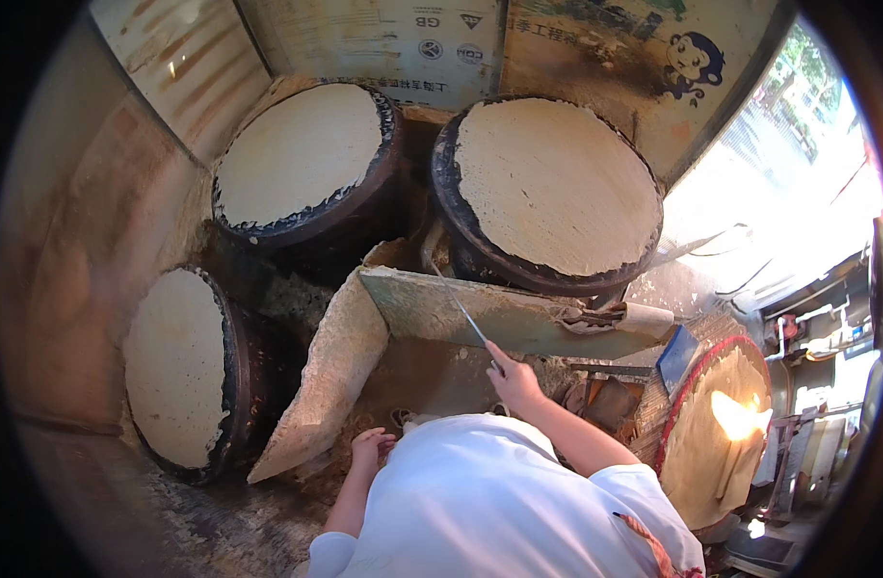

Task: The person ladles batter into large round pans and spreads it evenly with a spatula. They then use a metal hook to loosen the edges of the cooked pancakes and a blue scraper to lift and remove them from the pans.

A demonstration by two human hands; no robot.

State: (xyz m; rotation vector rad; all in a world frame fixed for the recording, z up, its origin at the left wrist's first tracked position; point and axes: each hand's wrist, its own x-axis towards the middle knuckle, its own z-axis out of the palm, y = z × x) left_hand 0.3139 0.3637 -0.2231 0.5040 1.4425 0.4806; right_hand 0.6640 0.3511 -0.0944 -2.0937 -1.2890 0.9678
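Observation:
My right hand (pixel 515 379) grips one end of a thin metal rod (pixel 464 311). The rod slants up and to the left over a greenish low panel (pixel 448 307), its far end near the base of a large dark round vat (pixel 484 253). A pale, coarse layer (pixel 557 188) covers the top of that vat. Down by my left side, my left hand (pixel 372 442) holds nothing visible, with its fingers loosely bent. It is near a rough pale slab (pixel 326 383) that meets the panel at a corner.
Two more dark vats, one at the back left (pixel 326 209) and one at the left (pixel 242 361), have pale tops. Printed wall panels (pixel 383 43) stand behind. At right are a red-rimmed round object (pixel 701 448), a blue piece (pixel 677 360) and a bright opening (pixel 766 188).

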